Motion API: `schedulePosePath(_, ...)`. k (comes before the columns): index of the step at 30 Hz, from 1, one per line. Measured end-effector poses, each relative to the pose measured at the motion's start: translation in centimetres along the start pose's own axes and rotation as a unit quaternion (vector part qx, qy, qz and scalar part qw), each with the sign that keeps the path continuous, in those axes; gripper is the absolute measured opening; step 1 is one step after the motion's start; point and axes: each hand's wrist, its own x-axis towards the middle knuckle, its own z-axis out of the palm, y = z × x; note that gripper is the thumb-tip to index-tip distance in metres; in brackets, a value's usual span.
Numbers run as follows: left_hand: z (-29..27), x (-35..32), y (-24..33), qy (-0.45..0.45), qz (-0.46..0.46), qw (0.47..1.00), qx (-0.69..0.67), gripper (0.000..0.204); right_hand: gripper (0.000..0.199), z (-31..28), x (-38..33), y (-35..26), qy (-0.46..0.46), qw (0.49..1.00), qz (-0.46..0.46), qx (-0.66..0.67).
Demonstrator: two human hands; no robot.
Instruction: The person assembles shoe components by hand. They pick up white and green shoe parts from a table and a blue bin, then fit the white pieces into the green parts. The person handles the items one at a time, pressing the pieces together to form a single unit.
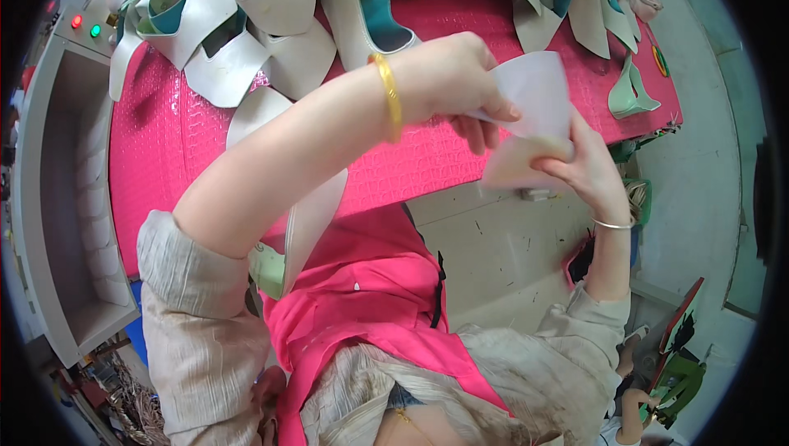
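Note:
Both my hands are raised over the front right edge of the pink-covered table (394, 171), gripping one white shoe upper (538, 88). My left hand (460, 80), with a gold bangle at the wrist, pinches its left side between thumb and fingers. On its right side, my right hand (588, 171) has the thumb folded over the lower flap, wearing a thin silver bracelet. The upper is bent and slightly blurred. Under my left forearm, another white upper (316, 212) hangs over the table edge, its pale green lining (267, 269) showing near my pink apron (353, 281).
White uppers (222, 68) with teal and green linings pile along the table's far side. A light green piece (631, 94) and scissors (660, 60) lie at the right. A white cabinet (53, 158) borders the left. Another person's arm (633, 413) shows at lower right.

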Motion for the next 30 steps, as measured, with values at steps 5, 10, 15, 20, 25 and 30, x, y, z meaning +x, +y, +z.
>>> schedulePosePath(5, -0.9, -4.6, -0.9, 0.069, 0.023, 0.992, -0.103, 0.023, 0.044, 0.4, 2.2, 2.1, -0.013, 0.970, 0.038, -0.239)
schedulePosePath(10, -3.8, -10.9, -2.6, 0.123, 0.001, 0.988, -0.097, 0.023, 0.037, -4.5, 4.1, 7.8, -0.064, 0.993, 0.091, -0.026)
schedulePosePath(15, -2.8, -11.7, -6.0, 0.141, 0.002, 0.983, -0.119, 0.019, 0.078, 0.7, 7.2, 6.4, 0.192, 0.845, -0.101, -0.489)
schedulePosePath(20, -2.7, -16.0, -7.1, 0.079, -0.021, 0.997, 0.009, 0.025, 0.030, 12.1, 2.9, -8.7, -0.164, 0.912, -0.047, 0.373)
schedulePosePath(25, -10.3, -17.6, -19.4, 0.516, -0.057, 0.754, 0.403, 0.046, 0.035, 16.1, 6.8, -8.7, -0.111, 0.801, 0.061, 0.585)
schedulePosePath(30, -4.5, -19.0, -20.9, 0.410, 0.034, 0.890, -0.198, 0.043, 0.041, 24.0, 7.5, -10.6, -0.254, 0.675, 0.211, 0.660)
